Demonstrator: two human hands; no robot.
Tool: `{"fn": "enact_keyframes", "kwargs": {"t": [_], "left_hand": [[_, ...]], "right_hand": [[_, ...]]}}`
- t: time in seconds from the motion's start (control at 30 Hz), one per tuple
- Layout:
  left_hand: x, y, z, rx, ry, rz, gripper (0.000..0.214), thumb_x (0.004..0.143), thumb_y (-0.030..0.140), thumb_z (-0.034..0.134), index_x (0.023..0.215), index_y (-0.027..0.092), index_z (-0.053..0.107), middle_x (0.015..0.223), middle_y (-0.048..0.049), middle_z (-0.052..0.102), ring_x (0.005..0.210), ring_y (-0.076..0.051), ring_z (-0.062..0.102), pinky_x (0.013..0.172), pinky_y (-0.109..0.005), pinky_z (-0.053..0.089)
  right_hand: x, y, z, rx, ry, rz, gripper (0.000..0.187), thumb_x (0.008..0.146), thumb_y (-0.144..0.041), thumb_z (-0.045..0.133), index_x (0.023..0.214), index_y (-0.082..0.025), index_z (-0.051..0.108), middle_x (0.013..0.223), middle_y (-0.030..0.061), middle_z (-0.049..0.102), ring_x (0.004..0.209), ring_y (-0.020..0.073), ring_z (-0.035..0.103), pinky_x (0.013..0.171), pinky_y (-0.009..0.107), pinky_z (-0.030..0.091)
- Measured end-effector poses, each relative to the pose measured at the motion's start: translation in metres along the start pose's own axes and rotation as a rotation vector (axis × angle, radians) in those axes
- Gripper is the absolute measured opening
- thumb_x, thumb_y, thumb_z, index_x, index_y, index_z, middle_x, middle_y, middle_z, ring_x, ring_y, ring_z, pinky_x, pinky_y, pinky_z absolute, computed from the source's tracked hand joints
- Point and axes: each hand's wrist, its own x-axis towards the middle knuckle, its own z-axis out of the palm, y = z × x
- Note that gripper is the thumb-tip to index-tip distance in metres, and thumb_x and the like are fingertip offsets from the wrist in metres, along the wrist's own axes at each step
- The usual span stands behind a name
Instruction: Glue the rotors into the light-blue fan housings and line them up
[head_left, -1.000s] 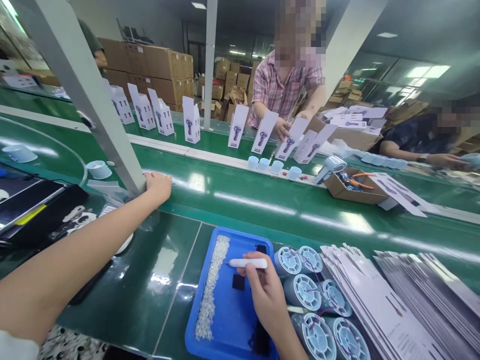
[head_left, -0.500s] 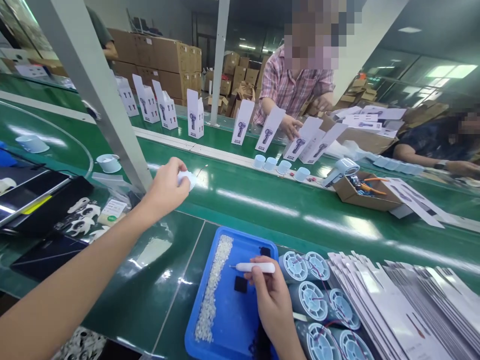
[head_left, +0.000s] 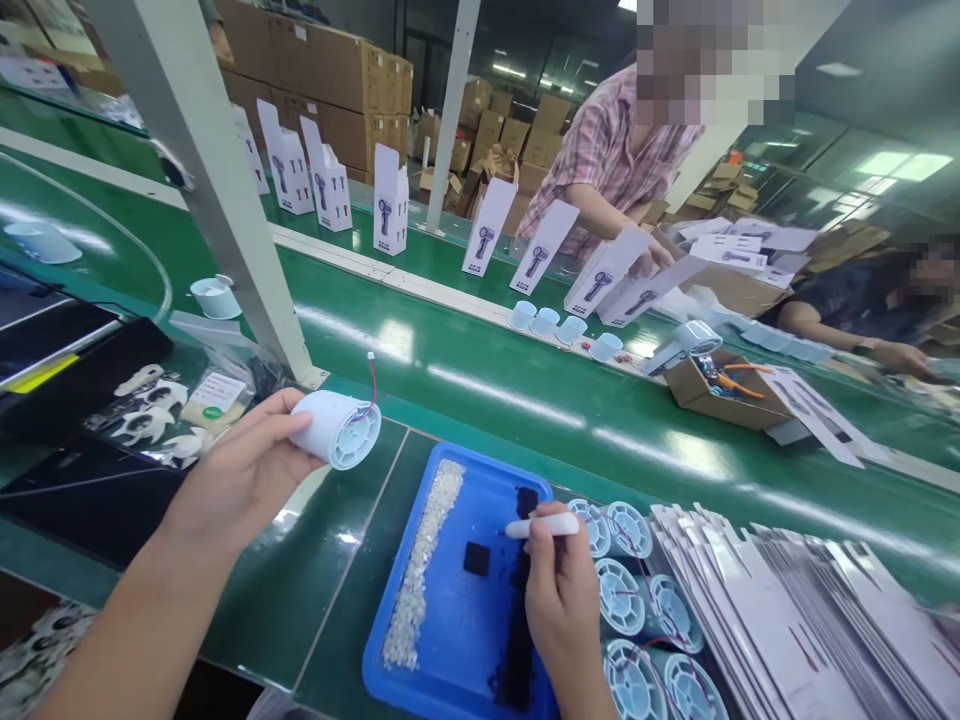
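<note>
While the left hand (head_left: 259, 460) is gripping a light-blue cylindrical housing (head_left: 322, 420) above the green worktop (head_left: 311, 580), a thin wire (head_left: 374, 382) is rising from its spoked end to a small white connector (head_left: 370, 356), as the head view is showing. The right hand (head_left: 562, 575) is pinching a white pen-like tool (head_left: 544, 525), its tip pointing left over the blue tray (head_left: 461, 640). Inside the tray, a strip of clear bits (head_left: 421, 560) is running along the left side, a black square (head_left: 477, 559) is lying near the middle, and dark pieces (head_left: 516, 645) are lining the right side. Just beside it, similar housings (head_left: 621, 597) are sitting in two columns next to flat cartons (head_left: 739, 610). Across the green belt (head_left: 480, 345), a co-worker (head_left: 611, 165) in a plaid shirt is reaching toward white printed boxes (head_left: 604, 272).
</note>
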Motion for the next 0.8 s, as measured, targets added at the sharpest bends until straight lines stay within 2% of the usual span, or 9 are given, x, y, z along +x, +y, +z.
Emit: {"fn": "enact_keyframes", "kwargs": {"t": [0.13, 0.3, 0.47, 0.63, 0.8], "left_hand": [[-0.005, -0.009, -0.011, -0.115, 0.061, -0.033, 0.008, 0.079, 0.018, 0.069, 0.078, 0.017, 0.061, 0.082, -0.0014, 0.059, 0.076, -0.015, 0.058, 0.063, -0.023, 0.058], [-0.011, -0.018, -0.018, -0.089, 0.125, -0.056, 0.019, 0.075, 0.022, 0.078, 0.088, 0.016, 0.065, 0.086, -0.0013, 0.064, 0.074, -0.013, 0.061, 0.064, -0.018, 0.058], [-0.016, -0.022, -0.015, -0.062, 0.130, -0.054, 0.030, 0.077, 0.026, 0.080, 0.101, 0.017, 0.067, 0.094, -0.0028, 0.069, 0.073, -0.012, 0.063, 0.067, -0.017, 0.058], [-0.025, -0.021, -0.008, -0.106, 0.174, 0.020, 0.028, 0.075, 0.026, 0.082, 0.098, 0.017, 0.069, 0.088, -0.0006, 0.071, 0.073, -0.011, 0.065, 0.065, -0.012, 0.056], [-0.032, -0.027, -0.004, -0.140, 0.142, -0.026, 0.028, 0.076, 0.026, 0.081, 0.101, 0.020, 0.070, 0.095, -0.0010, 0.072, 0.085, -0.016, 0.067, 0.073, -0.016, 0.058]], "right_hand": [[-0.011, 0.009, -0.003, -0.014, 0.067, -0.006, 0.020, 0.101, -0.040, 0.041, 0.103, -0.023, 0.051, 0.086, 0.0003, 0.056, 0.072, 0.0147, 0.054, 0.066, 0.026, 0.043], [-0.016, 0.014, -0.003, -0.016, 0.047, -0.011, 0.018, 0.101, -0.039, 0.041, 0.104, -0.024, 0.051, 0.085, -0.0008, 0.052, 0.066, 0.0133, 0.049, 0.062, 0.025, 0.042], [-0.014, 0.012, -0.003, -0.076, 0.046, -0.085, 0.017, 0.102, -0.036, 0.040, 0.104, -0.023, 0.051, 0.090, 0.0008, 0.055, 0.071, 0.0133, 0.054, 0.064, 0.024, 0.044], [-0.020, 0.009, -0.006, -0.179, 0.066, -0.227, 0.015, 0.102, -0.032, 0.043, 0.103, -0.022, 0.053, 0.092, 0.0022, 0.059, 0.085, 0.0139, 0.058, 0.074, 0.022, 0.046], [-0.023, 0.010, -0.010, -0.240, 0.053, -0.290, 0.017, 0.101, -0.034, 0.045, 0.104, -0.021, 0.055, 0.094, 0.0038, 0.062, 0.087, 0.0153, 0.061, 0.075, 0.023, 0.047]]}}
